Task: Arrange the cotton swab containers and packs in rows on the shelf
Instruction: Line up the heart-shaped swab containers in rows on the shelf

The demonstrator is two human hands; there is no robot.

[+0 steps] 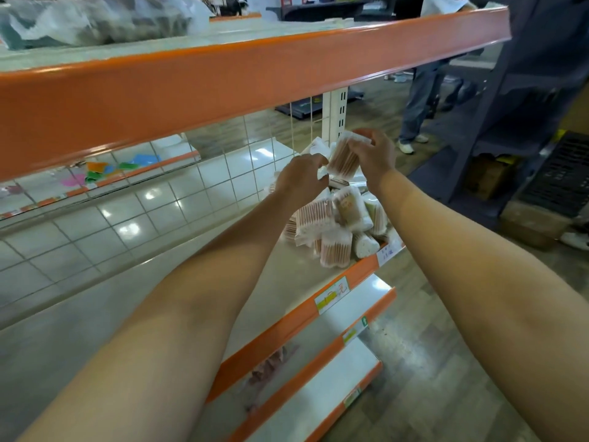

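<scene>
Right hand (371, 154), fingers curled, grips the upper end of a clear cotton swab pack (345, 156) raised above the shelf (280, 282); left hand (299, 180), fingers bent, reaches beside the lower left corner of the same pack, though the view does not show whether it touches or holds anything. The held pack is a transparent wrapper filled with pale brown sticks capped by white tips at both ends; its long axis runs steeply, upper end leaning right toward the right hand, lower end down and left toward the left hand. Directly below both hands, a loose pile of swab packs and containers (338, 221) lies at the right end of the shelf, near its orange front edge (287, 327): clear packs of the same sticks and rounded containers showing white tips, tilted in differing directions and overlapping. A white price label (387, 250) sits on the edge just beside the pile. Behind stands a white wire grid panel (223, 161); above, an orange upper shelf rail (223, 84).
</scene>
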